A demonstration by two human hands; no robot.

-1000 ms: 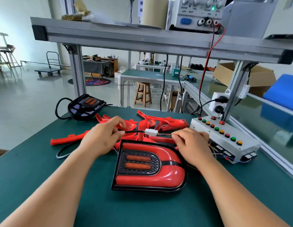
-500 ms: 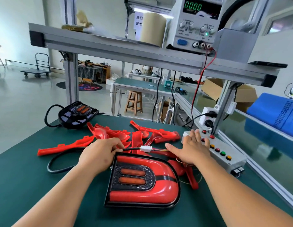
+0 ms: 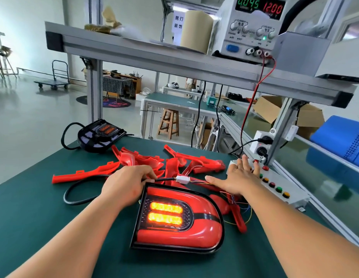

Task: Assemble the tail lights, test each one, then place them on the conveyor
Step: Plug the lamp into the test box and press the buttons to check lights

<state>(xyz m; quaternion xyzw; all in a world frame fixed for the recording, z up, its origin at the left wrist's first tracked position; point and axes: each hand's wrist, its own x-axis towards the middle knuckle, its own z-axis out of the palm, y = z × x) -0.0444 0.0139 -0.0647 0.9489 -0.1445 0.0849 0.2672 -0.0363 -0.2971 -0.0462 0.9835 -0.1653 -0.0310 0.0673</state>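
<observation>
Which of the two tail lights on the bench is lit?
The red-lensed tail light nearest the camera: its two amber bars glow. The black tail light farther back is dark.

My tail light [image 3: 180, 234] is glossy red with a black rim and a black band, and its two bars [image 3: 165, 213] glow amber inside a dark dotted panel. The cable [image 3: 74, 197] is black and the connector [image 3: 182, 179] white. The mat [image 3: 44, 217] is dark green, the loose parts [image 3: 202, 161] red. The box [image 3: 289, 199] is pale grey with red, yellow and green buttons. The supply [image 3: 243, 35] shows green and red digits.
</observation>
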